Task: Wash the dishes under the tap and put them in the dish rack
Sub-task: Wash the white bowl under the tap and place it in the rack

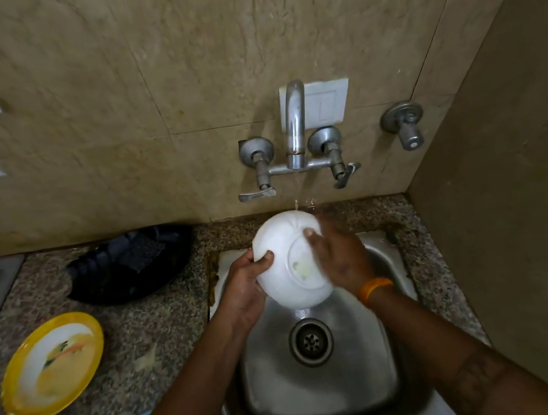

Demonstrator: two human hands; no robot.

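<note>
Our left hand gripped the white bowl's rim under the tap; our right hand rubbed its base, fingers spread; wet, probably slippery, breakable.

Dim, warm light over the scene, brightest on the beige marble wall tiles up top. The chrome wall tap throws a soft shadow to its left. Dull glare on the stainless steel sink basin. The right hand smears with motion blur. Wide-angle bending at the edges, corners falling dark, speckled granite counter grainy.
</note>
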